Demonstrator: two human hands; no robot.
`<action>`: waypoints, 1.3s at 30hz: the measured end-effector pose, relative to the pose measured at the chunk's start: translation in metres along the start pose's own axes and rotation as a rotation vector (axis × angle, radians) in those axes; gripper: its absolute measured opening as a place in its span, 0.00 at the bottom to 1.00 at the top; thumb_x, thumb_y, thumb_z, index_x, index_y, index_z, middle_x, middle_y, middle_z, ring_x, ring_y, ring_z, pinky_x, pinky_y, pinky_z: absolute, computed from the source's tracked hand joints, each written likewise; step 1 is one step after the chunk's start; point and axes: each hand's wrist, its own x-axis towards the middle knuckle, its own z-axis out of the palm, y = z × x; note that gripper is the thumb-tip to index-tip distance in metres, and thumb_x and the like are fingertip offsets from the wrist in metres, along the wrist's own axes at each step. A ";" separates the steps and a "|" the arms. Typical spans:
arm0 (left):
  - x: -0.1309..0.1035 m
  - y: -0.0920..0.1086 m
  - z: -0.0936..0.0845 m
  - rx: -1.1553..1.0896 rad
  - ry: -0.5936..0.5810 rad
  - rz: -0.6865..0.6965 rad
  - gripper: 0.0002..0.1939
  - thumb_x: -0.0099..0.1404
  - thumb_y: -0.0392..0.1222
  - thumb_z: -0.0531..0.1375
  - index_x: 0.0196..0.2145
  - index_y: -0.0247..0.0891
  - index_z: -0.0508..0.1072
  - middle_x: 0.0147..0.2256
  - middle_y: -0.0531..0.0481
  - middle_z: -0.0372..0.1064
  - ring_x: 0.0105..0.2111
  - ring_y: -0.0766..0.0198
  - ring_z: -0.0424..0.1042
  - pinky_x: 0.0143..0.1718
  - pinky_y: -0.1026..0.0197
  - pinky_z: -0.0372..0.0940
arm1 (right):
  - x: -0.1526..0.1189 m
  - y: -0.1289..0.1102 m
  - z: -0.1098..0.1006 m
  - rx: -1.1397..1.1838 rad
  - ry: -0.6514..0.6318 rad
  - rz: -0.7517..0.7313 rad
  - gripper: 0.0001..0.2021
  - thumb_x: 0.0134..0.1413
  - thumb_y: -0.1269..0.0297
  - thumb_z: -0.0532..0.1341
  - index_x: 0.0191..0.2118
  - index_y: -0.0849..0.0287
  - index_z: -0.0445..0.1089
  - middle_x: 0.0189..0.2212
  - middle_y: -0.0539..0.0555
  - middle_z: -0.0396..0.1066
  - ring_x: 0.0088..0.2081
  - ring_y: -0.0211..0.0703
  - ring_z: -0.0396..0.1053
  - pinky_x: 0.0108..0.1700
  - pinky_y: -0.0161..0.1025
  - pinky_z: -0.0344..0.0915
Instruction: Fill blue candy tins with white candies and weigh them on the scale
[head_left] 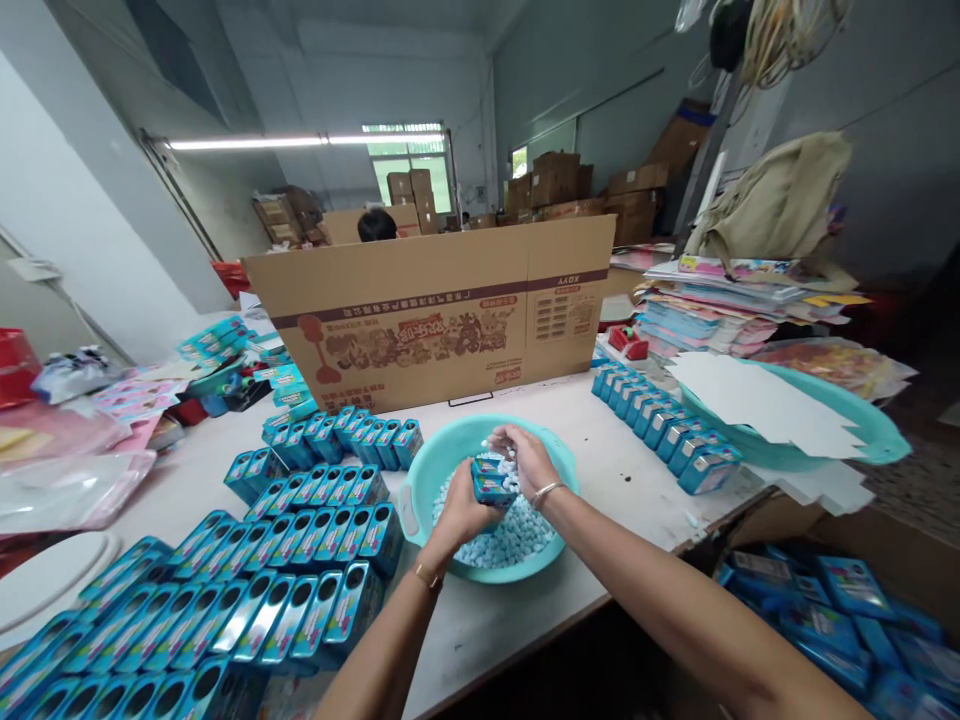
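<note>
In my left hand (463, 512) are small blue printed tins (491, 486), seemingly two together, held over a turquoise plastic basin (420, 470). Pale blue candy-like pieces (517, 540) fill the lower part of the basin. My right hand (527, 460) is cupped just to the right of the tins, with some of these pieces at its fingers and between it and the tins. The fingers of my left hand wrap round the tins, whose openings I cannot make out clearly.
Rows of blue tins with round holes (300, 600) cover the table's left side. Another row of tins (660, 420) runs along the right. A cardboard sheet (450, 310) stands behind the basin. A box of blue packs (832, 610) is below right. A person's head (376, 225) shows beyond.
</note>
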 end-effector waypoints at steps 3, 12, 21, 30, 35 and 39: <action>0.000 0.001 0.001 0.018 -0.028 -0.044 0.30 0.30 0.25 0.66 0.35 0.39 0.69 0.29 0.57 0.69 0.32 0.60 0.70 0.34 0.61 0.62 | 0.001 -0.002 -0.005 -0.033 -0.030 0.022 0.13 0.38 0.51 0.67 0.22 0.57 0.73 0.23 0.54 0.75 0.32 0.46 0.73 0.41 0.43 0.69; -0.002 0.004 0.000 -0.107 -0.081 -0.141 0.33 0.32 0.26 0.68 0.39 0.39 0.67 0.31 0.56 0.71 0.32 0.62 0.71 0.34 0.61 0.66 | 0.002 0.002 -0.009 -0.055 0.010 -0.002 0.15 0.39 0.49 0.67 0.23 0.56 0.72 0.25 0.54 0.76 0.34 0.46 0.74 0.43 0.43 0.68; -0.007 0.011 -0.001 -0.225 -0.146 -0.181 0.38 0.31 0.28 0.70 0.45 0.38 0.67 0.31 0.55 0.73 0.32 0.60 0.72 0.35 0.60 0.68 | 0.004 0.002 -0.008 -0.152 0.002 -0.055 0.18 0.38 0.43 0.66 0.22 0.56 0.72 0.24 0.53 0.75 0.34 0.46 0.71 0.46 0.44 0.66; -0.016 0.011 -0.004 -0.337 -0.159 -0.230 0.42 0.32 0.27 0.71 0.48 0.37 0.66 0.34 0.53 0.75 0.34 0.60 0.74 0.37 0.61 0.68 | -0.011 -0.008 -0.006 -0.248 -0.051 -0.069 0.27 0.41 0.33 0.60 0.28 0.56 0.74 0.32 0.55 0.76 0.41 0.49 0.71 0.50 0.45 0.63; -0.029 0.006 -0.003 -0.274 -0.156 -0.162 0.46 0.34 0.32 0.74 0.52 0.40 0.63 0.39 0.51 0.74 0.38 0.56 0.74 0.40 0.58 0.69 | -0.030 -0.010 -0.002 -0.270 -0.147 0.025 0.31 0.49 0.32 0.55 0.37 0.57 0.74 0.34 0.57 0.76 0.43 0.51 0.71 0.51 0.47 0.64; -0.044 0.008 -0.015 -0.184 -0.140 -0.006 0.43 0.39 0.36 0.75 0.53 0.42 0.63 0.47 0.48 0.71 0.46 0.53 0.73 0.47 0.54 0.68 | -0.042 -0.019 -0.022 -0.259 -0.346 -0.048 0.31 0.60 0.36 0.44 0.50 0.54 0.69 0.45 0.57 0.74 0.53 0.51 0.68 0.58 0.50 0.60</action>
